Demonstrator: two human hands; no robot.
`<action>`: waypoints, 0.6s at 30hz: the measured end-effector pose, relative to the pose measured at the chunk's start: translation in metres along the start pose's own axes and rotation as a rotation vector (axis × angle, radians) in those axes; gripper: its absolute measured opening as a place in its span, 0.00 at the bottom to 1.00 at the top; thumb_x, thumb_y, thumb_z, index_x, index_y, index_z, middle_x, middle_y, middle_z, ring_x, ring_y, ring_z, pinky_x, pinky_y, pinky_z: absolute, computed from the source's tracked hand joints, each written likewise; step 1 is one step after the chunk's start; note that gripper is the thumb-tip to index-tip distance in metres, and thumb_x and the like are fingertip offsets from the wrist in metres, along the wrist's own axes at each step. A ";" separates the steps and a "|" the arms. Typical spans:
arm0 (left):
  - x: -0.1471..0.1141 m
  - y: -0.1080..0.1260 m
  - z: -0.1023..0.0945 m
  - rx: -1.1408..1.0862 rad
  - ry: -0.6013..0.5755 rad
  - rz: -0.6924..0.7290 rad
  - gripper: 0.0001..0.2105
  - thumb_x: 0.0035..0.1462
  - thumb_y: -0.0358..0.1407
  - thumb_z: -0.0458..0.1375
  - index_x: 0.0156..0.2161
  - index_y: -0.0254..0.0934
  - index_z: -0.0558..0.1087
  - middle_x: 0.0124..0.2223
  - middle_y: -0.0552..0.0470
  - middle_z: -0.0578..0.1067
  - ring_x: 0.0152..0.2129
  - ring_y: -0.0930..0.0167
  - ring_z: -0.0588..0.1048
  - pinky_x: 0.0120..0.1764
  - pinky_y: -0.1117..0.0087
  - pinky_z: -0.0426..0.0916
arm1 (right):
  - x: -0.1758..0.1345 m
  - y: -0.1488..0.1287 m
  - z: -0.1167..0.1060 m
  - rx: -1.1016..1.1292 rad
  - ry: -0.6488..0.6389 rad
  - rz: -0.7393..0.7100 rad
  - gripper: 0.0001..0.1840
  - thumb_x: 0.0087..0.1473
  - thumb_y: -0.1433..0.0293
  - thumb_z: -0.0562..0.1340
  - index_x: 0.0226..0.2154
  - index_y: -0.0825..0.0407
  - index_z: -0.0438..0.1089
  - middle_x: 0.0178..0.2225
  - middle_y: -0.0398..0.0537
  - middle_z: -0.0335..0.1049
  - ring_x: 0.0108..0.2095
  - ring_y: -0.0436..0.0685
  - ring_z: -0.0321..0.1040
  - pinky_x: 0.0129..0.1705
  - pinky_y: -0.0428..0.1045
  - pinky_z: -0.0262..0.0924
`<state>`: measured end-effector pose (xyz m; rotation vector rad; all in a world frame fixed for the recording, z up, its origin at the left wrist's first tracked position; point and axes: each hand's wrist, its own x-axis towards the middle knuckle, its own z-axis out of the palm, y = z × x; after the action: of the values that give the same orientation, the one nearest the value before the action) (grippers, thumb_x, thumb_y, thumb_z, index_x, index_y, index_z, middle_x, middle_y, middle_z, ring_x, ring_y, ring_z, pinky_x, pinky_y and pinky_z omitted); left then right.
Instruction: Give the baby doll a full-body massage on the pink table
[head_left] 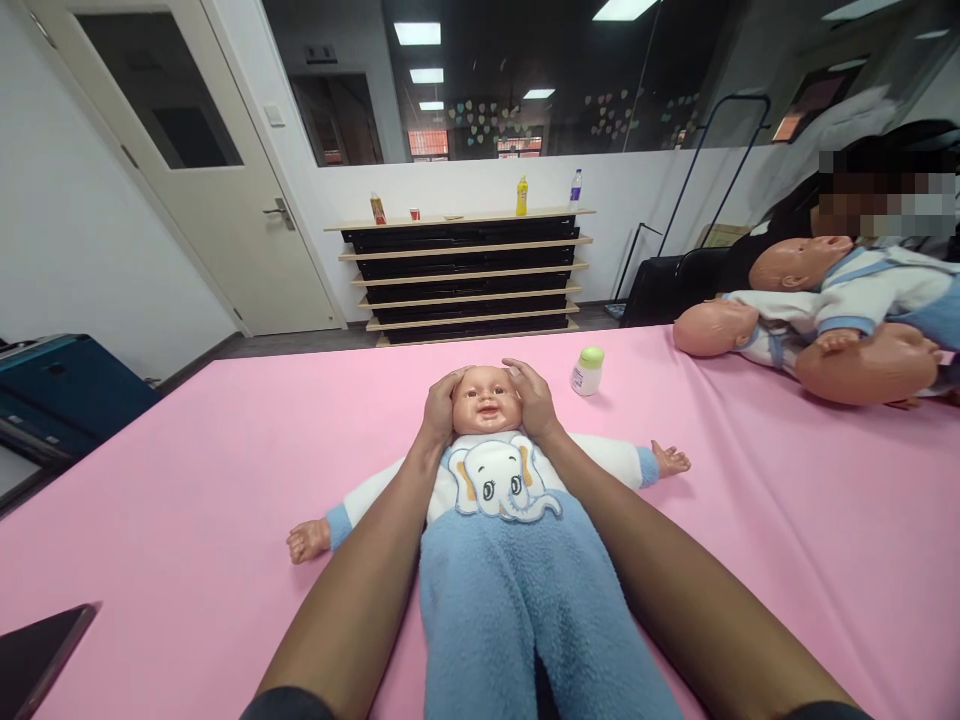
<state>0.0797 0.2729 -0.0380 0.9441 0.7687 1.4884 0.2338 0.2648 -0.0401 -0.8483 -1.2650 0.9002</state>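
A baby doll [510, 570] in a white and blue suit with an elephant patch lies on its back, arms spread and head pointing away from me. My left hand [442, 405] cups the left side of the doll's head, its fingers curving around toward the crown. On the other side my right hand [534, 398] presses against the head with its fingertips near the temple. The doll's face shows between both palms. Beyond my right hand stands a small white bottle with a green cap [588, 371].
The pink-covered table [225, 450] carries a dark phone [45, 660] at near left. Several more dolls [847, 330] are piled at right, near a person whose face is blurred. Behind are a shelf stack [465, 270] with bottles and a door [187, 170]. A teal case [75, 400] stands left.
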 end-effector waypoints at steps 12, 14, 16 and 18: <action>-0.006 0.006 -0.002 0.162 -0.010 0.134 0.09 0.50 0.41 0.59 0.28 0.36 0.73 0.30 0.53 0.75 0.31 0.68 0.71 0.38 0.68 0.66 | -0.033 -0.021 -0.007 -0.331 -0.255 -0.208 0.57 0.34 0.59 0.75 0.65 0.45 0.51 0.65 0.51 0.51 0.64 0.67 0.49 0.66 0.61 0.44; -0.006 0.006 -0.002 0.189 -0.012 0.155 0.10 0.50 0.41 0.60 0.27 0.36 0.72 0.29 0.54 0.75 0.30 0.70 0.70 0.37 0.69 0.65 | -0.033 -0.020 -0.008 -0.331 -0.275 -0.188 0.61 0.32 0.60 0.76 0.66 0.45 0.49 0.66 0.52 0.48 0.65 0.68 0.47 0.67 0.61 0.43; -0.007 0.006 -0.002 0.245 0.019 0.178 0.10 0.50 0.42 0.60 0.29 0.36 0.73 0.31 0.53 0.75 0.31 0.69 0.70 0.38 0.69 0.65 | -0.034 -0.018 -0.010 -0.333 -0.265 -0.168 0.62 0.31 0.59 0.76 0.66 0.45 0.48 0.66 0.53 0.48 0.65 0.67 0.47 0.66 0.61 0.43; -0.008 0.006 -0.002 0.331 0.100 0.230 0.10 0.50 0.42 0.61 0.32 0.36 0.75 0.34 0.51 0.76 0.34 0.68 0.72 0.42 0.67 0.65 | -0.034 -0.017 -0.010 -0.329 -0.238 -0.142 0.61 0.32 0.58 0.75 0.65 0.46 0.48 0.65 0.54 0.50 0.65 0.67 0.49 0.66 0.61 0.45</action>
<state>0.0759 0.2645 -0.0349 1.2459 1.0284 1.6471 0.2428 0.2266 -0.0401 -0.9124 -1.6910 0.7031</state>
